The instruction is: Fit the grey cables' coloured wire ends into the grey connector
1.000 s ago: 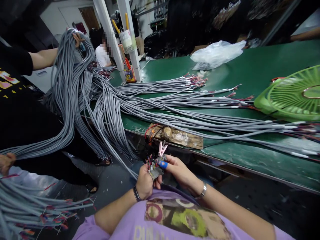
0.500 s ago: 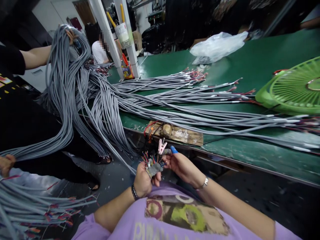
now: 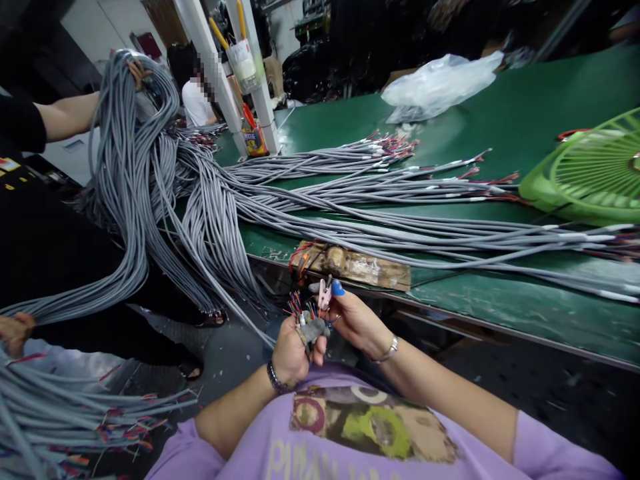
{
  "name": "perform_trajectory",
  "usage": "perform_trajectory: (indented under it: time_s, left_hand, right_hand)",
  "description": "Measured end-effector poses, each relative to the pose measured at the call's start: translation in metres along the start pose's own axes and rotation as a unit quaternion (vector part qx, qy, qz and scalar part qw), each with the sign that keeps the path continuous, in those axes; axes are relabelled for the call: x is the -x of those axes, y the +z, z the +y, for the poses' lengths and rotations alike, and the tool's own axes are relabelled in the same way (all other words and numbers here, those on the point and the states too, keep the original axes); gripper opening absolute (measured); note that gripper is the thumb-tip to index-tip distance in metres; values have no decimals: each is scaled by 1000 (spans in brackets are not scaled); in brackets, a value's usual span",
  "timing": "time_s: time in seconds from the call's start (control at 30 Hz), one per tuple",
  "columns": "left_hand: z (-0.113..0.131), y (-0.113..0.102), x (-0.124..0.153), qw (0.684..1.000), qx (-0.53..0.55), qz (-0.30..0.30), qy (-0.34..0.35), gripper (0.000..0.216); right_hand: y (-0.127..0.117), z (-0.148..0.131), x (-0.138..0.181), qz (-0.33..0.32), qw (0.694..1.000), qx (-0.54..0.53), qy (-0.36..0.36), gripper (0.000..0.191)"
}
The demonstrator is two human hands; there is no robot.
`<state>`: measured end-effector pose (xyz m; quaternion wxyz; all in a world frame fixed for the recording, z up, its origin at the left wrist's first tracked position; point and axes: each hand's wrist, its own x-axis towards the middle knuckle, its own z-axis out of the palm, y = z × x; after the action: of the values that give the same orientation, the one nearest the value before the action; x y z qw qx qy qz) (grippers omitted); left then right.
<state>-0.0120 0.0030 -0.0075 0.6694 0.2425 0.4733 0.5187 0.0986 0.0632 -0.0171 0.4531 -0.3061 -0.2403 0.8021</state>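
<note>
My left hand (image 3: 293,353) is closed around the stripped end of a grey cable (image 3: 310,328), whose coloured inner wires (image 3: 299,307) fan out above my fist. My right hand (image 3: 353,320) sits just to the right of it, a blue finger cot (image 3: 337,288) on one fingertip, pinching at a pink clip (image 3: 325,292) and the wire tips. Both hands are held in front of my chest, below the edge of the green table (image 3: 500,313). The cable runs down and left from my fist.
Long grey cables (image 3: 350,227) lie across the table. A worn wooden block (image 3: 353,263) sits at its near edge, a green fan (image 3: 590,173) at right, a plastic bag (image 3: 440,83) at the back. A person in black (image 3: 45,220) at left holds up a thick cable bundle (image 3: 133,153).
My right hand drew away from the wire end, then came back in to the clip and wire tips. The view tilted down slightly.
</note>
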Motion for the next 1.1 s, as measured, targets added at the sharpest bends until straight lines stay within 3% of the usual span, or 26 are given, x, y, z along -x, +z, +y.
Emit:
perform_trajectory:
  time_s: [0.2, 0.37, 0.53, 0.83, 1.1]
  left_hand:
    - [-2, 0, 1, 1000, -15, 5, -6, 28]
    - [-2, 0, 10, 999, -28, 9, 30, 30]
    - [0, 5, 13, 996, -21, 45, 81, 34]
    - [-3, 6, 6, 992, -61, 62, 96, 31]
    - [-3, 8, 3, 993, -58, 54, 87, 31]
  right_hand:
    - [0, -2, 1, 0, 1000, -22, 8, 41]
    - [-4, -6, 4, -21, 997, -32, 60, 42]
    - [-3, -8, 6, -27, 999, -29, 27, 26]
    - [2, -15, 5, 13, 998, 47, 38, 33]
    - [-2, -13, 4, 1, 999, -18, 40, 26]
